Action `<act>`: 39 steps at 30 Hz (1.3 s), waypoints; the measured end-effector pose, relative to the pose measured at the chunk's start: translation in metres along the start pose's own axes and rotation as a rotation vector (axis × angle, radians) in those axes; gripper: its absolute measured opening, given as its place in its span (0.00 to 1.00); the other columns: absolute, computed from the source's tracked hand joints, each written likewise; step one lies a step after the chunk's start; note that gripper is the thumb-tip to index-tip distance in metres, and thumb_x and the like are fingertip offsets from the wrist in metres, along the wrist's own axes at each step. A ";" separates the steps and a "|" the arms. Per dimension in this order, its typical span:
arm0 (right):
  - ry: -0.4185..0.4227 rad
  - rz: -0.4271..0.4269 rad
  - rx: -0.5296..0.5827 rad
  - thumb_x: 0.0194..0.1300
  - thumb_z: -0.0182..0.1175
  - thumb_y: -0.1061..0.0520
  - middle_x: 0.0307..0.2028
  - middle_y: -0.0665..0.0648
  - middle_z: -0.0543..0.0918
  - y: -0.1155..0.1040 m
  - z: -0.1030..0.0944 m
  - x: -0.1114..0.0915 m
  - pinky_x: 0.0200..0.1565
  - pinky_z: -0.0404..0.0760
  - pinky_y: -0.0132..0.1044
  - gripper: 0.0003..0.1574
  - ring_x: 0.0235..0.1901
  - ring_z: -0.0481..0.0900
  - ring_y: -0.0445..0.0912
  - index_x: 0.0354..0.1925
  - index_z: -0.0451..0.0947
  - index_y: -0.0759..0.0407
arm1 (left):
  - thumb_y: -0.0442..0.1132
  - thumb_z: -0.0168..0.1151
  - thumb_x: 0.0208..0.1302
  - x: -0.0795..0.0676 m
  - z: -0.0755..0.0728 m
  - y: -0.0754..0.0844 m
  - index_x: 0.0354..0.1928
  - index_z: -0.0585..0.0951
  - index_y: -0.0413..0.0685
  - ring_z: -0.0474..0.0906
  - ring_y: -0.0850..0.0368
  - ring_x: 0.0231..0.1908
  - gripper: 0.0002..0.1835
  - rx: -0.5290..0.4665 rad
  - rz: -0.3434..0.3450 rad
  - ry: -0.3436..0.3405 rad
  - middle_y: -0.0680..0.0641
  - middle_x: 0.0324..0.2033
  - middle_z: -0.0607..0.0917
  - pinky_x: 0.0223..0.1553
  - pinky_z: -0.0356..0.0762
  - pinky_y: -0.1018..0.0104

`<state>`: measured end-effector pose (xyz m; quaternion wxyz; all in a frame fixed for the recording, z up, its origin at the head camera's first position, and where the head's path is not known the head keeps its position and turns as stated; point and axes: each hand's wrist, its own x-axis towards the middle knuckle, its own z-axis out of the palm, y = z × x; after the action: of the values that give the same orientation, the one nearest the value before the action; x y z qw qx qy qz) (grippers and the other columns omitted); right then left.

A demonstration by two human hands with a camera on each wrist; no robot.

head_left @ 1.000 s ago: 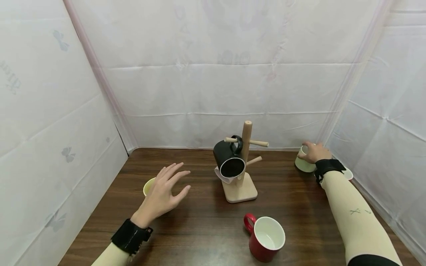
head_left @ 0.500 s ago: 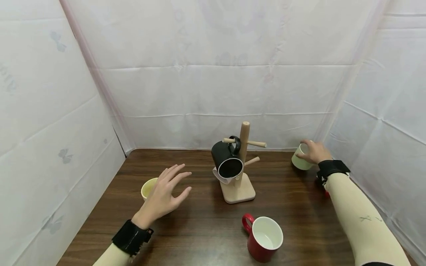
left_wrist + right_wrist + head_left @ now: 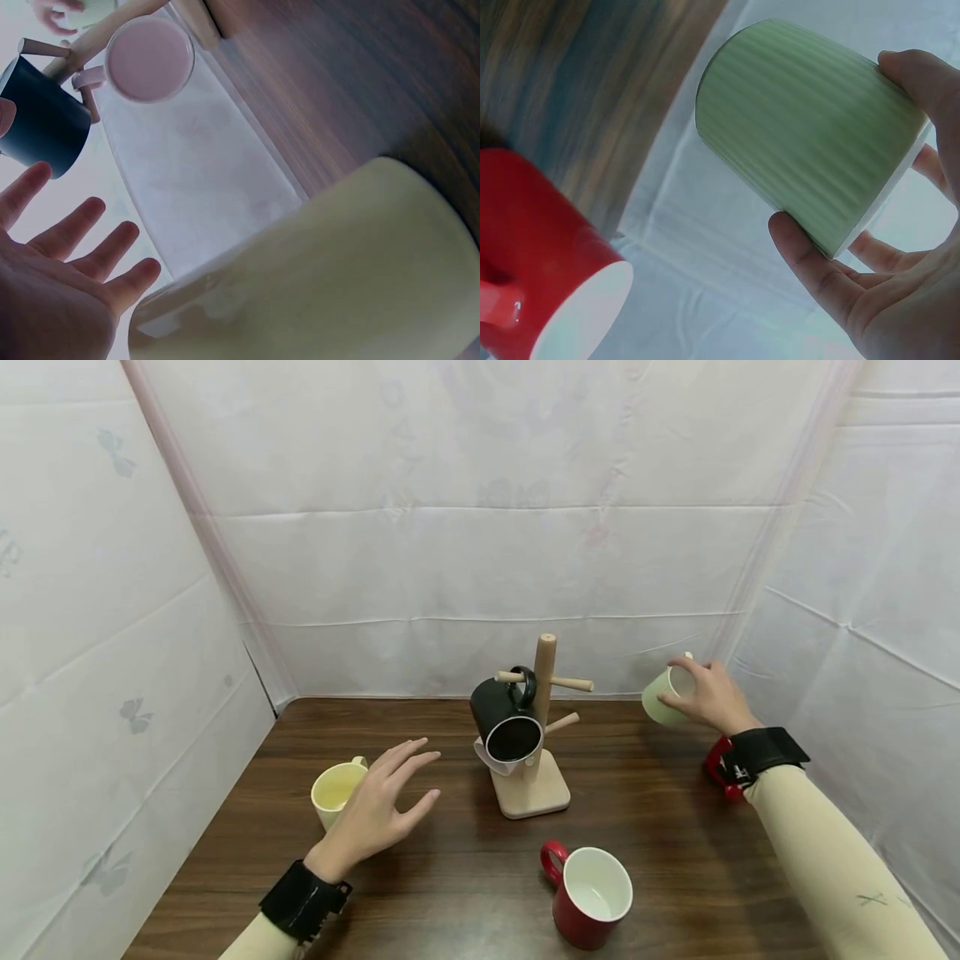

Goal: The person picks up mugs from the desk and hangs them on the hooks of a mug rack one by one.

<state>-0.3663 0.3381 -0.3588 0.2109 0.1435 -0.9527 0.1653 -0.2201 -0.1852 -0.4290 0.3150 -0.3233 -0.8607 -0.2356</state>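
Observation:
My right hand (image 3: pixel 708 695) grips a pale green ribbed mug (image 3: pixel 802 127) near its rim, thumb and fingers on opposite sides. The mug tilts above the back right of the table. My left hand (image 3: pixel 378 806) hovers with fingers spread and holds nothing. Just beside it a yellow mug (image 3: pixel 335 787) stands upright, partly covered by the hand in the head view. At the centre is a wooden mug rack (image 3: pixel 545 710) with pegs. A black mug (image 3: pixel 504 720) hangs by its handle from an upper peg. Below it hangs a pink mug (image 3: pixel 150 60), mostly hidden in the head view.
A red mug (image 3: pixel 588 902) with a white inside stands at the front, right of centre. Another red mug (image 3: pixel 540 255) lies on its side at the right, partly behind the right wrist. White cloth walls (image 3: pixel 450 568) enclose the brown wooden table (image 3: pixel 465 885).
My right hand has raised the green mug off the table and brought it leftward, tilting it. The red mug at the right has come into sight. My left hand has barely moved.

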 end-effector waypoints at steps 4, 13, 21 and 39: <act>0.069 -0.052 0.051 0.48 0.69 0.42 0.43 0.71 0.70 -0.009 -0.006 -0.006 0.33 0.71 0.61 0.38 0.44 0.66 0.62 0.56 0.72 0.53 | 0.52 0.59 0.60 0.000 0.004 0.005 0.63 0.68 0.60 0.63 0.49 0.60 0.28 -0.045 -0.006 -0.016 0.50 0.63 0.67 0.55 0.68 0.49; 0.281 -0.172 0.173 0.43 0.73 0.47 0.46 0.62 0.73 -0.033 -0.014 -0.025 0.36 0.69 0.55 0.37 0.46 0.67 0.56 0.53 0.75 0.50 | 0.53 0.58 0.62 0.003 0.008 0.018 0.67 0.62 0.59 0.60 0.53 0.62 0.33 -0.133 -0.029 -0.061 0.52 0.66 0.63 0.56 0.67 0.49; 0.361 -0.175 0.223 0.40 0.75 0.50 0.48 0.59 0.73 -0.057 -0.021 -0.055 0.35 0.67 0.46 0.41 0.46 0.67 0.51 0.56 0.74 0.47 | 0.48 0.60 0.60 0.009 0.009 0.028 0.69 0.58 0.51 0.63 0.52 0.60 0.37 -0.220 -0.007 0.000 0.50 0.66 0.63 0.55 0.68 0.50; 0.380 -0.401 0.479 0.28 0.74 0.72 0.51 0.65 0.70 -0.137 -0.058 -0.108 0.42 0.74 0.23 0.46 0.49 0.69 0.49 0.52 0.72 0.66 | 0.44 0.62 0.59 0.027 0.003 0.068 0.69 0.57 0.46 0.69 0.53 0.56 0.38 -0.386 0.032 0.077 0.46 0.66 0.62 0.51 0.72 0.52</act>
<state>-0.2050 0.2575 -0.3225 0.3728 0.3393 -0.7837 0.3629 -0.1897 -0.1264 -0.3983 0.2838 -0.3819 -0.7816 -0.4033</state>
